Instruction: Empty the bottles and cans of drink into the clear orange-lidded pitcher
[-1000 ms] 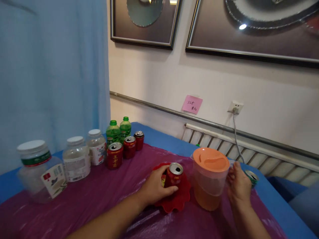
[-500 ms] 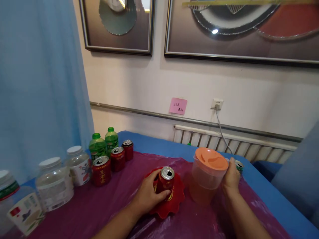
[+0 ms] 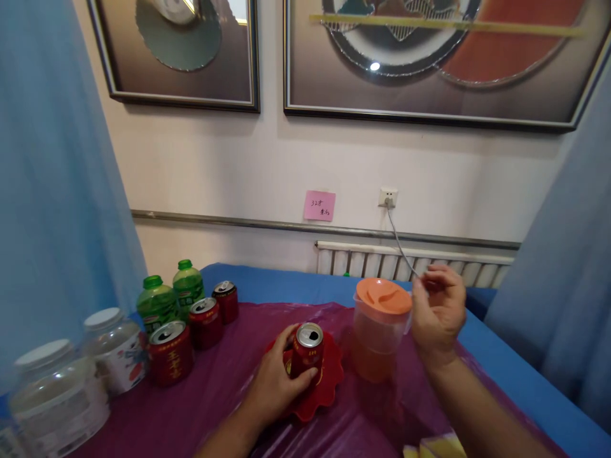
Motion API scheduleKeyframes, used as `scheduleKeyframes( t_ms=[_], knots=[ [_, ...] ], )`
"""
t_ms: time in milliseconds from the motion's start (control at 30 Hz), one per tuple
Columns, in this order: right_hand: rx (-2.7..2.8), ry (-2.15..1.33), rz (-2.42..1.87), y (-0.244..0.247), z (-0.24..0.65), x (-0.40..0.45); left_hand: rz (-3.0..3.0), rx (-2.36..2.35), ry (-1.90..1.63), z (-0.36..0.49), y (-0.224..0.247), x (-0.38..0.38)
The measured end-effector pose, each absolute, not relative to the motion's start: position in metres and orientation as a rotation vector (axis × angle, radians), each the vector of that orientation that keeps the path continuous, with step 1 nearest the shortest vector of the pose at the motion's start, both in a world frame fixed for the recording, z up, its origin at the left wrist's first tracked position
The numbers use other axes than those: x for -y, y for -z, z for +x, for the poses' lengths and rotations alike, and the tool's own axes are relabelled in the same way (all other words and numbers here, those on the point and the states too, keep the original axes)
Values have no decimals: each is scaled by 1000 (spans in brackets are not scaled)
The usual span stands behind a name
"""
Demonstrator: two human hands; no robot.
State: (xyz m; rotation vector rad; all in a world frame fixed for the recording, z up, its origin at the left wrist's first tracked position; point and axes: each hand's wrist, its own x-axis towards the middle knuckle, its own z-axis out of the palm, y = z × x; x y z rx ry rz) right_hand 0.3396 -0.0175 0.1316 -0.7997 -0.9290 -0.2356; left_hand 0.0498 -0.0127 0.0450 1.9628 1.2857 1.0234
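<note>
The left hand [image 3: 273, 380] wraps its fingers round the red can [image 3: 307, 353], likely steadying it upright above the red dish [image 3: 333, 383]; the right hand's [image 3: 440, 318] fingers, loosely curled, empty, hover beside the pitcher [image 3: 377, 343].

A bench [image 3: 272, 284] covered in blue, with a wrinkled, shiny purple plastic sheet [image 3: 210, 385] spread over much of its top; the blue shows along the far and right edges. Right of centre on the sheet stands an upright pitcher [image 3: 377, 346] with an orange lid, and beside it lies a wavy-edged red plate [image 3: 329, 388]. To the left, three red cans [image 3: 206, 329] stand in a slanting row near two green bottles [image 3: 188, 286] and clear jars [image 3: 60, 407] with white lids.
</note>
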Motion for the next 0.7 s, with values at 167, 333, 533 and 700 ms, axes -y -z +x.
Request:
scheduleKeyframes(
  t_ms=[167, 333, 533, 700],
  knots=[
    [1489, -59, -841, -108, 269, 64, 1963, -1278, -1056, 51, -47, 13],
    [1474, -472, -1153, -50, 229, 69, 1944, -1187, -1096, 51, -47, 11],
    [1387, -633, -1245, -29, 220, 54, 1991, -1093, -1087, 54, -44, 13],
    [1394, -587, -1186, -21, 223, 57, 2046, -1129, -980, 55, -40, 13]
  ],
)
